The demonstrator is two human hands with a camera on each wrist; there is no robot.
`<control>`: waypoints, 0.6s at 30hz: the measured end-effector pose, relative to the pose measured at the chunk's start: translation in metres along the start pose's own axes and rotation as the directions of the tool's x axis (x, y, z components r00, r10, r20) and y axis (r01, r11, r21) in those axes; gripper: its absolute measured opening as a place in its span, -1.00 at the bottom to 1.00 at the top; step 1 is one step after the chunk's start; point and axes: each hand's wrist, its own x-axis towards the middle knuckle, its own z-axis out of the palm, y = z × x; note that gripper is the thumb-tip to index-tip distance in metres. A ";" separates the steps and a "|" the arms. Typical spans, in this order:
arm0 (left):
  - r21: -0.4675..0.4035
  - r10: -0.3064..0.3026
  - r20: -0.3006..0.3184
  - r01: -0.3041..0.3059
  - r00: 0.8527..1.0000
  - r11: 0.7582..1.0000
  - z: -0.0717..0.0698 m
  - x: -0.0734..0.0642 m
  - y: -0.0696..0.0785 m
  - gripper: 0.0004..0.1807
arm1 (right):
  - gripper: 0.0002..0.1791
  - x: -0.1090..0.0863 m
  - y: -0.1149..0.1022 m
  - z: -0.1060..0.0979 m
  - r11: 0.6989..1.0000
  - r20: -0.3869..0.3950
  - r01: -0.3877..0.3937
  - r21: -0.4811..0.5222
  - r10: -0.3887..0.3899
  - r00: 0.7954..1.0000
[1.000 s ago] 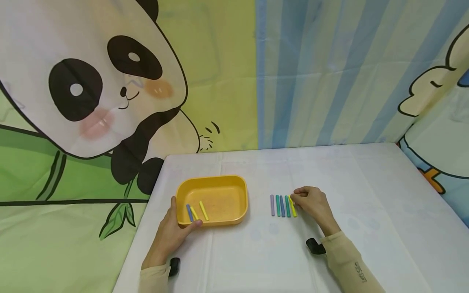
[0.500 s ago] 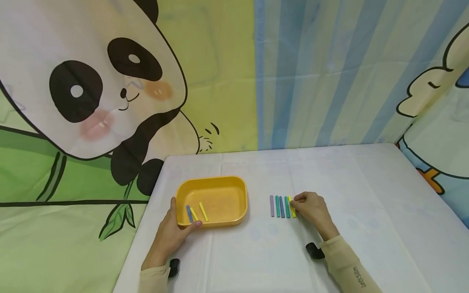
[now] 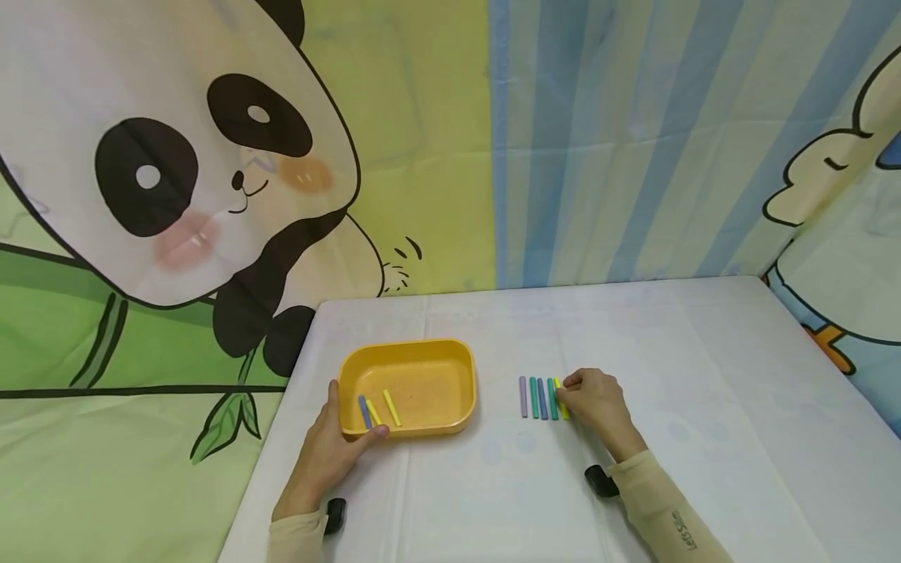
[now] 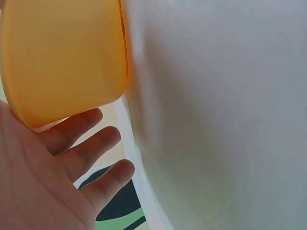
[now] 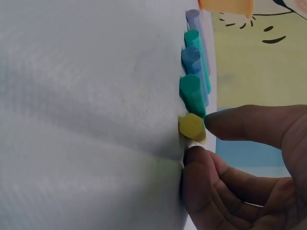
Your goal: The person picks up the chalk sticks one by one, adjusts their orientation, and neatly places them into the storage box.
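Note:
My left hand [image 3: 325,452] holds the yellow plastic tray [image 3: 450,426] at its near left corner. Its thumb lies over the near rim, and the other fingers reach along the left side and spread beneath the corner in the left wrist view. One blue and two yellow chalk sticks [image 3: 391,407] lie in the tray. On the white cloth, purple [image 3: 523,397], green, blue and green chalk sticks stand in a row. At its right end, my right hand [image 3: 597,405] pinches a yellow chalk stick [image 5: 192,126] between thumb and forefinger, close beside the green one [image 5: 191,91].
The white-covered table [image 3: 486,500] extends around the tray and the row. A printed curtain [image 3: 415,156] with a panda hangs behind the table's far edge. Black wrist cameras [image 3: 601,482] sit at both sleeves.
My right hand has shifted slightly nearer along the yellow chalk stick at the row's right end. The left hand and the tray have stayed in place.

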 end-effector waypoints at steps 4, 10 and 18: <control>0.002 0.006 -0.003 -0.006 1.000 1.000 0.000 0.000 0.000 0.49 | -0.70 -0.001 -0.002 0.002 1.000 -0.010 0.003 -0.007 -0.003 1.000; 0.009 0.015 -0.011 -0.015 1.000 1.000 -0.001 0.000 -0.001 0.49 | -0.75 -0.001 -0.004 0.007 0.999 -0.032 0.012 -0.031 -0.013 0.999; -0.006 0.003 -0.003 -0.003 1.000 1.000 0.000 0.000 -0.001 0.48 | -0.78 -0.001 -0.005 0.007 0.999 -0.047 0.012 -0.034 -0.013 0.999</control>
